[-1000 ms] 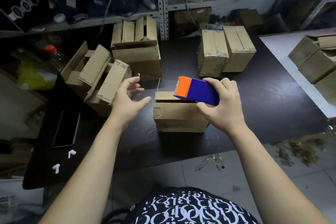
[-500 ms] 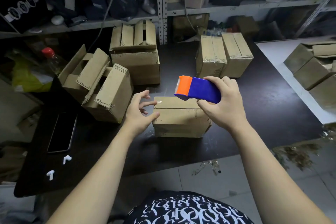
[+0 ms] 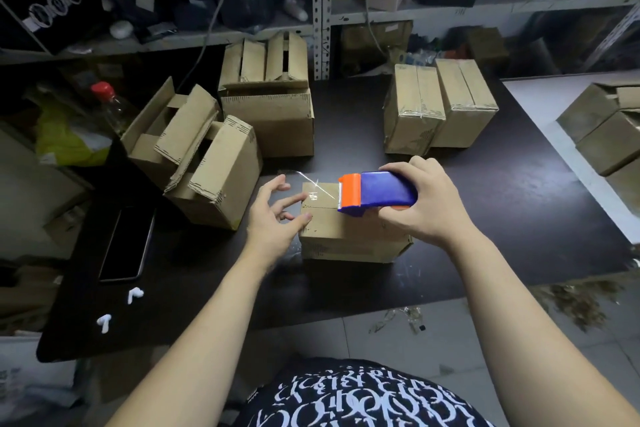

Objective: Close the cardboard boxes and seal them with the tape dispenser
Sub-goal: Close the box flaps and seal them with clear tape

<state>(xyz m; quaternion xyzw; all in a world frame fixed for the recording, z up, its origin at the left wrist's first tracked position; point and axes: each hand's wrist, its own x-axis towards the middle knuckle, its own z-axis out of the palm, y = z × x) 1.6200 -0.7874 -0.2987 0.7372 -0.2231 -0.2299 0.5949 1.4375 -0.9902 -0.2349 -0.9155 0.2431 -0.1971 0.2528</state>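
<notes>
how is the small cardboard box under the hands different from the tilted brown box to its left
The small cardboard box sits flat with flaps closed; the tilted brown box leans with flaps open. The small one has the blue and orange tape dispenser on its seam; the tilted one is untouched. Both are plain brown corrugated cardboard.

A: What colour is the tape dispenser (image 3: 377, 193)?
B: Blue body, orange front end.
A: And the boxes?
B: The closed box (image 3: 349, 236) is plain brown cardboard with dark dashed printing, like the open ones (image 3: 204, 163).
A: The surface (image 3: 485, 218)?
B: Black. Two white earbuds (image 3: 119, 308) and a black phone (image 3: 127, 243) lie on it.
A: The shirt (image 3: 360, 399)?
B: Black with white lettering.
</notes>
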